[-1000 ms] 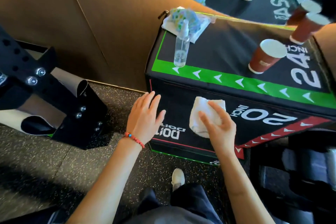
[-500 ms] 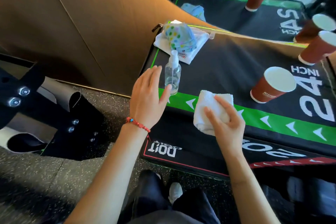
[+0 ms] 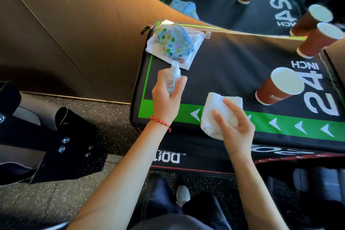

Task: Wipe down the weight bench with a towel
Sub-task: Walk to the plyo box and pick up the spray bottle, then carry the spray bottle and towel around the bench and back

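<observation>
My right hand holds a folded white towel above the green front stripe of a black padded box marked "24 INCH". Around a small clear spray bottle near the box's left edge, my left hand is closed; a red bead bracelet circles that wrist. The black metal frame and padding of the weight bench sit on the floor at the lower left, apart from both hands.
A dotted cloth on a white towel lies at the box's back left corner. Red paper cups stand on the right of the box. A mirror behind reflects cups and hands. Speckled rubber floor lies below; dark equipment at lower right.
Both hands rose from the box's front face to its top. My left hand reached the spray bottle and closed around it. My right hand kept hold of the towel.
</observation>
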Action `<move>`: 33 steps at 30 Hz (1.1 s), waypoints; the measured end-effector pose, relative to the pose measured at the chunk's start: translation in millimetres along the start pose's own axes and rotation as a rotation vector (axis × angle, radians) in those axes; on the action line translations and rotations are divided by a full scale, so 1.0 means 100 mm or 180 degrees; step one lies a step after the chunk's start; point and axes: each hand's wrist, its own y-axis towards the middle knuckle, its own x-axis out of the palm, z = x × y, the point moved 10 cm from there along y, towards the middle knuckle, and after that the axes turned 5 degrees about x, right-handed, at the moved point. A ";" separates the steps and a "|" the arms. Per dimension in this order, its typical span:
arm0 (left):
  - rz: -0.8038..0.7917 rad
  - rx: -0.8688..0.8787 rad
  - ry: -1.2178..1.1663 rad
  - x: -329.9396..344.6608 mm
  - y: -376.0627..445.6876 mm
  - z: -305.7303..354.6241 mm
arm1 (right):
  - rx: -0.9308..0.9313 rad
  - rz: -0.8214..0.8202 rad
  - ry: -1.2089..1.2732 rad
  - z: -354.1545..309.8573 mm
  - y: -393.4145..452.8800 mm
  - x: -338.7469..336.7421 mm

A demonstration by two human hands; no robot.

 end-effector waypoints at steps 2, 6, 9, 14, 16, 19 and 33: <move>0.0106 -0.0136 -0.0207 -0.01 0.02 -0.03 | -0.0002 0.0023 0.0010 -0.01 -0.02 0.01; 0.0291 -0.0417 -0.0626 -0.16 0.03 -0.04 | -0.0077 -0.0023 0.0009 -0.08 -0.06 0.09; 0.0387 -0.0626 -0.0830 -0.34 -0.04 -0.06 | -0.0134 -0.0124 0.0136 -0.14 -0.08 0.18; 0.0422 -0.0622 -0.0881 -0.61 -0.28 -0.06 | -0.0213 -0.0502 0.0188 -0.21 -0.14 0.45; 0.0555 -0.0711 -0.0772 -0.72 -0.41 -0.10 | -0.0225 -0.0703 0.0156 -0.22 -0.17 0.57; 0.0840 -0.1022 -0.0826 -0.85 -0.69 -0.20 | -0.0286 -0.1074 0.0143 -0.22 -0.25 0.70; 0.2299 -0.1698 -0.0995 -1.08 -2.49 -0.02 | -0.0638 -0.2973 -0.0237 0.06 -0.97 0.93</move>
